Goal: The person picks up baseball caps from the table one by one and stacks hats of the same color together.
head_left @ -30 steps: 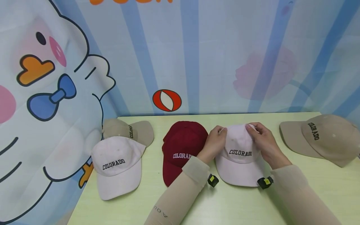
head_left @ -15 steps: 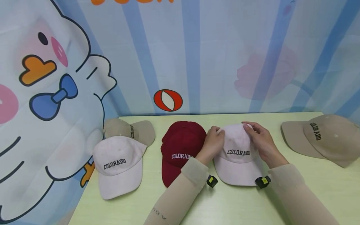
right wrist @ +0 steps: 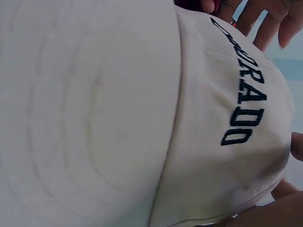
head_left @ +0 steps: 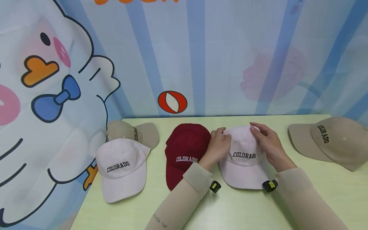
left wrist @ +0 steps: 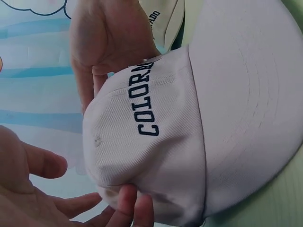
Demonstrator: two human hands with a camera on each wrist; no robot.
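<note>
A pale pinkish-white baseball cap (head_left: 243,155) lettered COLORADO rests on the table, its brim toward me. The left hand (head_left: 217,144) is at the crown's left side. In the left wrist view its thumb (left wrist: 49,162) stands away from the cloth, while fingertips touch the cap's side. On the crown's upper right the right hand (head_left: 268,143) holds the cap, thumb in front and fingers behind. The right wrist view shows the brim close up, and that hand is mostly hidden at the lower right. Beside the left hand lies a dark red cap (head_left: 187,140).
Another white cap (head_left: 122,169) lies at the left, overlapping a beige cap (head_left: 148,135) behind it. At the far right is a second beige cap (head_left: 339,140). A printed cloth backdrop (head_left: 218,57) rises behind the pale yellow-green table (head_left: 230,210).
The left hand has loosened at the cap's left side, its fingers spreading a little. The right hand stays on the crown. The whole scene has shifted slightly with the head camera.
</note>
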